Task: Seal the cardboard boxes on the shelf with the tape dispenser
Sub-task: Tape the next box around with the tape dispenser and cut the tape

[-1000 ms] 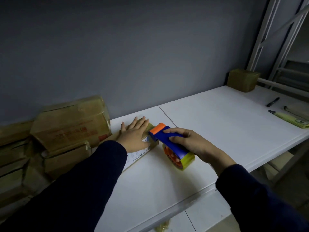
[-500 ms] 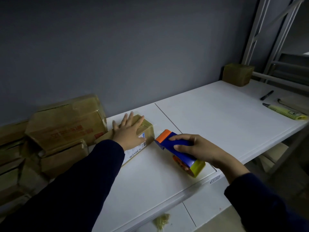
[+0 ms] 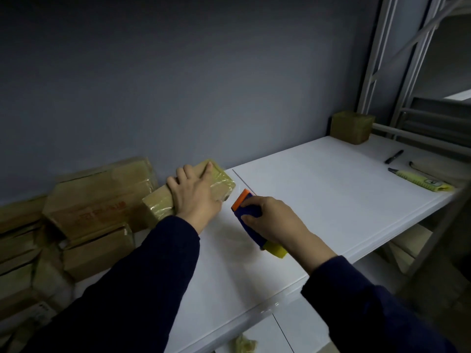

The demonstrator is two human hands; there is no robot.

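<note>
A small taped cardboard box (image 3: 219, 180) lies on the white shelf (image 3: 318, 200), near the wall. My left hand (image 3: 195, 193) rests on top of it, fingers spread over its upper face and thumb down its near side. Just right of the box, my right hand (image 3: 274, 220) grips the blue handle of the tape dispenser (image 3: 248, 216). Its orange blade end points toward the box and its yellow tape roll (image 3: 276, 250) pokes out below my wrist. A small gap separates dispenser and box.
A pile of taped cardboard boxes (image 3: 96, 202) fills the shelf's left end. Another small box (image 3: 353, 127) stands in the far right corner by the metal frame. A black marker (image 3: 393, 156) and a yellow utility knife (image 3: 420, 179) lie at the right edge.
My left hand has turned the small box, so its label no longer shows. My right hand has shifted the dispenser a little, still close to the box's right end.
</note>
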